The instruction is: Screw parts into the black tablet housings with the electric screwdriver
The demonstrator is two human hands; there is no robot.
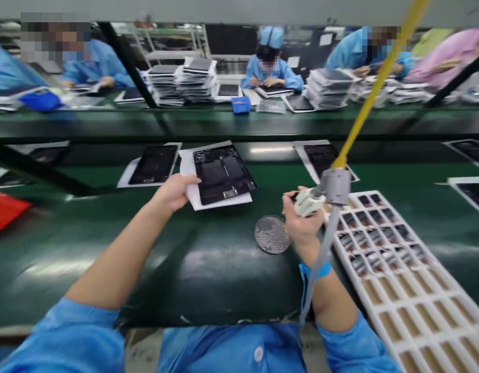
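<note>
Factory benches run in rows, with a green worktop (68,259) filling the lower view. Across a second bench (239,122), co-workers (270,67) in blue smocks sit among stacks of dark slabs (196,80).

A dark panel (222,173), its back showing small metal parts, lies on a white sheet (187,178) at the middle of the worktop. Similar panels (154,164) on white sheets lie to its left and right. A red object (6,210) sits farther left, blurred. To the panel's right, a long white tray (398,269) holds rows of small dark pieces in its slots at the end nearest the panel. Just below the panel lies a round mesh disc (271,234).

The left hand (173,192) has bent fingers touching the sheet's left edge; whether they pinch it is hard to tell. The right hand (301,223) is closed around the white grip of a handheld tool (335,186), with a yellow cord rising from it and a grey hose running down past the blue-banded wrist.
</note>
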